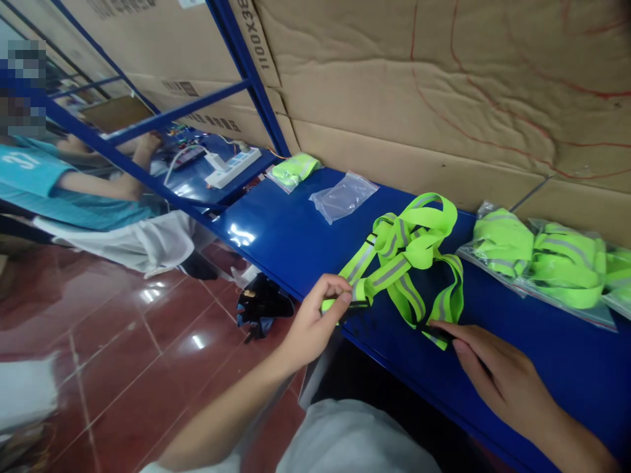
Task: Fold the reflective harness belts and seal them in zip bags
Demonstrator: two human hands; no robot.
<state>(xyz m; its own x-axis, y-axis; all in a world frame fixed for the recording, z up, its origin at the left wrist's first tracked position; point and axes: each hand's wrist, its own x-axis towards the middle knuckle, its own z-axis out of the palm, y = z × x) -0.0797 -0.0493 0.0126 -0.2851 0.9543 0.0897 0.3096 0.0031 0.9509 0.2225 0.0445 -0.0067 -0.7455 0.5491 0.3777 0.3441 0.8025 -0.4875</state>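
Note:
A neon yellow-green reflective strap (397,272) with a grey stripe lies bunched and looped on the blue table (493,368). Near the table's front edge, my left hand (320,312) pinches one end of it, beside a black buckle piece (359,303). My right hand (493,368) is at another end on the right, thumb and fingers closed on a black buckle (436,332). The exact shape of both buckle parts is partly hidden by my fingers.
Bagged green straps (566,263) line the table's right rear, against cardboard (444,131). Behind lie an empty clear bag (344,196) and another bagged strap (294,172). A power strip (233,167) is beyond the blue frame; a person in a teal shirt (89,177) sits left.

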